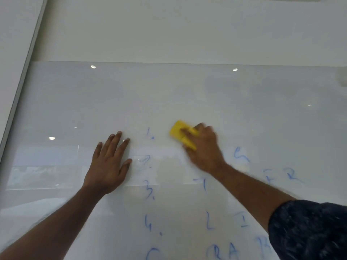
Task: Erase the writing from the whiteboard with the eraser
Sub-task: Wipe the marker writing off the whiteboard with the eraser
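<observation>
A glossy white whiteboard (pixel 187 94) fills most of the view. Blue writing (pixel 150 190) runs down its middle as numbered marks, with scattered letters (pixel 293 175) to the right and along the bottom. My right hand (pixel 204 147) presses a yellow eraser (pixel 178 131) against the board, just right of the "1." mark; the hand is motion-blurred. My left hand (pixel 109 162) lies flat on the board with fingers spread, left of the numbers, holding nothing.
The board's top edge (pixel 169 62) meets a plain white wall above. A grey frame strip (pixel 24 72) slants down the left side. Ceiling lights and a window reflect in the glossy surface.
</observation>
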